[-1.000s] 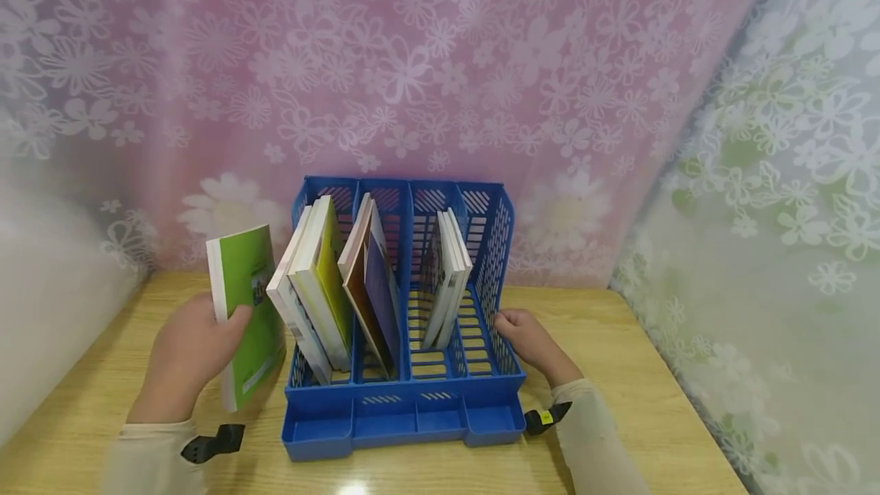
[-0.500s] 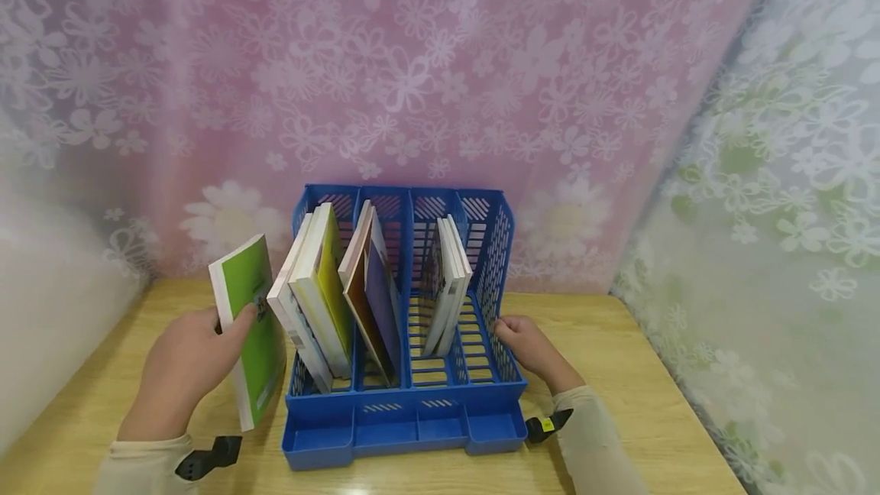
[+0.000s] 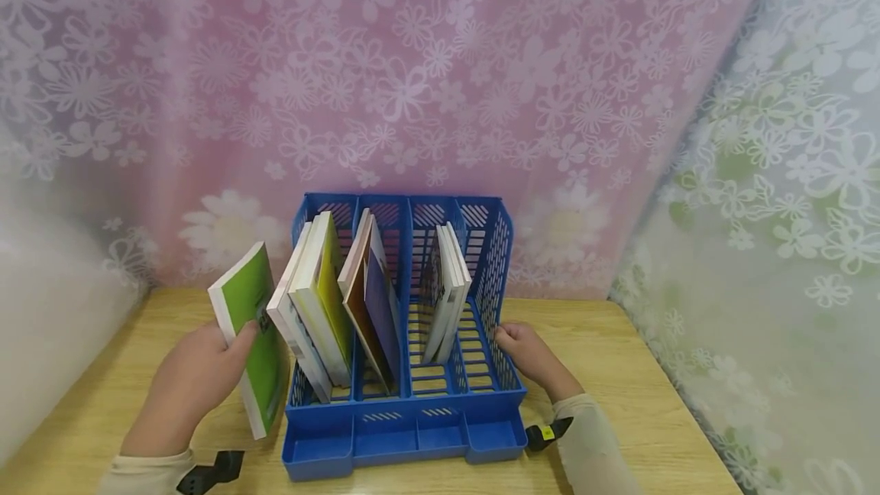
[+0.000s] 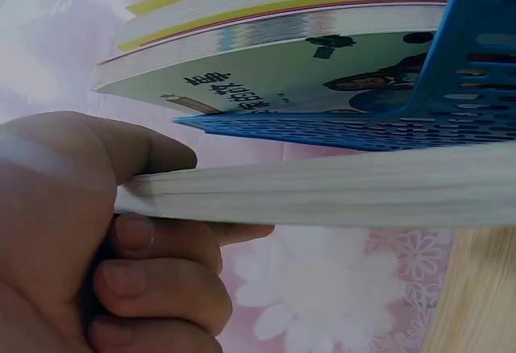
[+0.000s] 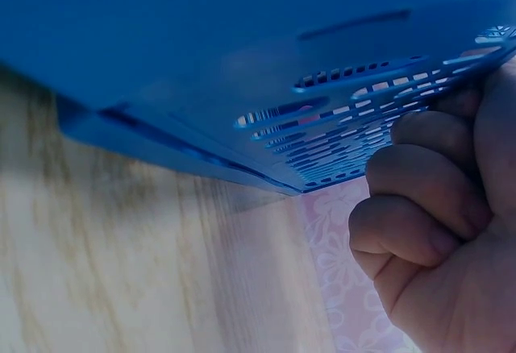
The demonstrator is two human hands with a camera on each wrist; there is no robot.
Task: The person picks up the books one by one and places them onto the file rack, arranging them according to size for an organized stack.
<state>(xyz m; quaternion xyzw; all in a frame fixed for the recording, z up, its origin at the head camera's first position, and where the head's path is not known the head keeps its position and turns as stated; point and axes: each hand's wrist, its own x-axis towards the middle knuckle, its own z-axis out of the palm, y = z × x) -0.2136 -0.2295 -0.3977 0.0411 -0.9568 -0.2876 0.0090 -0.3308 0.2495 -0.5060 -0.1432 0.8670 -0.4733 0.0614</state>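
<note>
In the head view, my left hand (image 3: 199,376) pinches a green book (image 3: 256,334) by its spine side, thumb on the cover. The book stands upright, slightly tilted, left of a blue file rack (image 3: 406,407). Its page edges (image 4: 339,188) run beside the rack's perforated side wall in the left wrist view, with a small gap between. My right hand (image 3: 529,354) grips the edge of the rack's right wall. The right wrist view shows its curled fingers (image 5: 423,188) against that wall; the thumb is hidden there.
White-edged books (image 3: 302,327), a yellow-covered book (image 3: 332,304) and a purple-and-brown pair (image 3: 374,312) lean in the rack's left slots. Thin books (image 3: 450,296) lean further right. Shallow trays (image 3: 316,445) line the front. Wooden table (image 3: 619,373); floral curtain (image 3: 440,98) behind.
My left hand and the green book have moved slightly down, and the book's top leans more toward the left. The right hand keeps its hold; the whole head view has shifted a little.
</note>
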